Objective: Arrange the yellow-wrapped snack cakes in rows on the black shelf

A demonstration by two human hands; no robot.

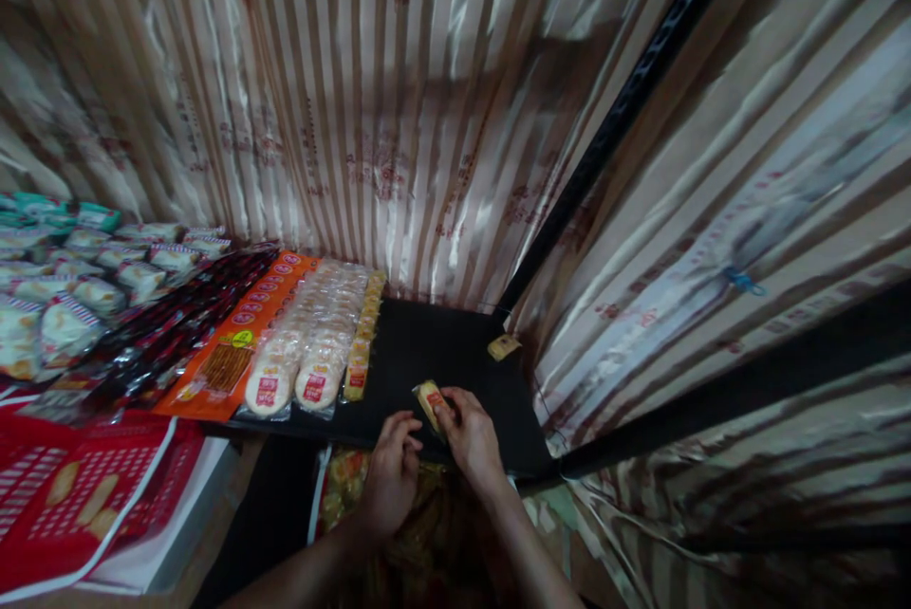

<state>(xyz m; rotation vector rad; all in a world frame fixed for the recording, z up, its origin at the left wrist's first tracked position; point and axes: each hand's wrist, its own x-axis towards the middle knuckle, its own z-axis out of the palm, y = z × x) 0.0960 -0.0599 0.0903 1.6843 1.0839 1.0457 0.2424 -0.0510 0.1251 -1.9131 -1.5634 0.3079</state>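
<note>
My right hand (471, 436) pinches a small yellow snack packet (429, 399) at the front edge of a black shelf (455, 358). My left hand (393, 469) is beside it, fingers curled, fingertips close to the packet, and I cannot tell whether they touch it. A second small yellow packet (503, 346) lies alone near the shelf's back right corner. Rows of round rice cracker packs (313, 343) and a line of yellow packets (362, 343) fill the shelf to the left of my hands.
An orange snack box (234, 343), dark red wrappers (177, 324) and white bagged snacks (64, 305) lie further left. A red basket (85, 495) sits at lower left. Striped shiny curtain (370, 97) backs the shelf; a black post (612, 135) rises at its right corner.
</note>
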